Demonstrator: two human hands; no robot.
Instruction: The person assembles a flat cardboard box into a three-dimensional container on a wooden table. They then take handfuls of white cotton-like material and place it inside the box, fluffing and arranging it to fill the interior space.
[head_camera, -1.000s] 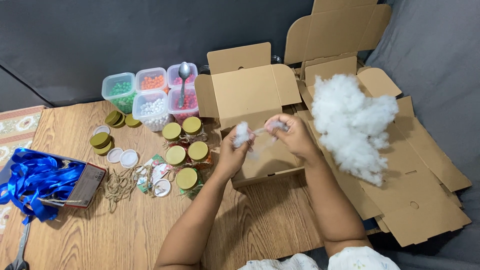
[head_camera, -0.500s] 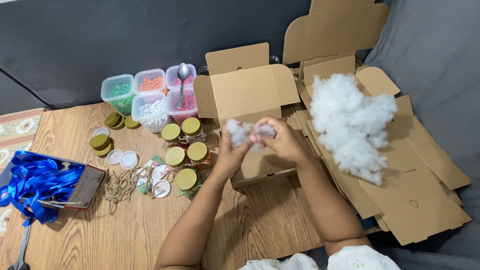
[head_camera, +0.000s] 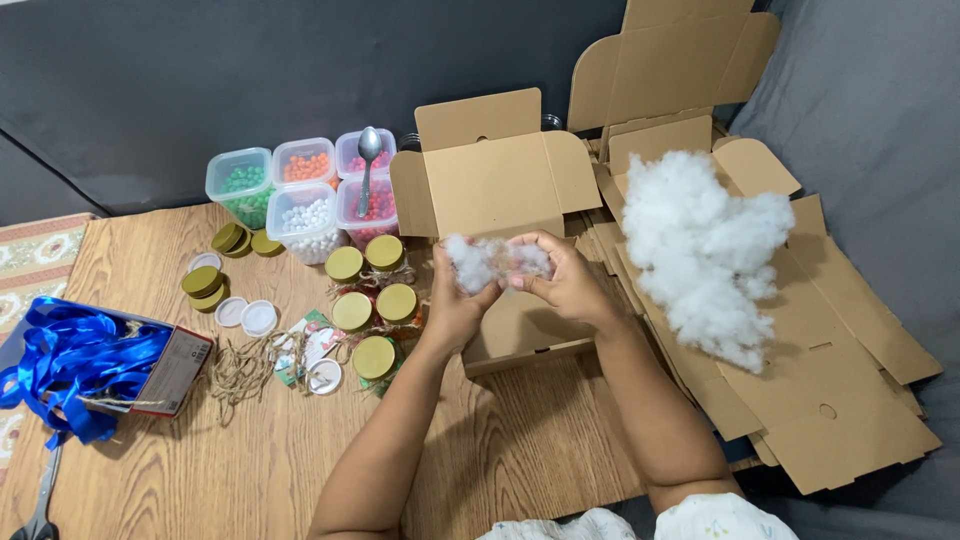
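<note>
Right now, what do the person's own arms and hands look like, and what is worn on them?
Both forearms are bare. The left hand and right hand wear no gloves, and no rings or watch show. Only white sleeves with a faint pattern appear at the bottom edge.

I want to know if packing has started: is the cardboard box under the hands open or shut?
Open. The cardboard box has its lid flap raised and side flaps spread; both hands hold a stuffing tuft above it.
</note>
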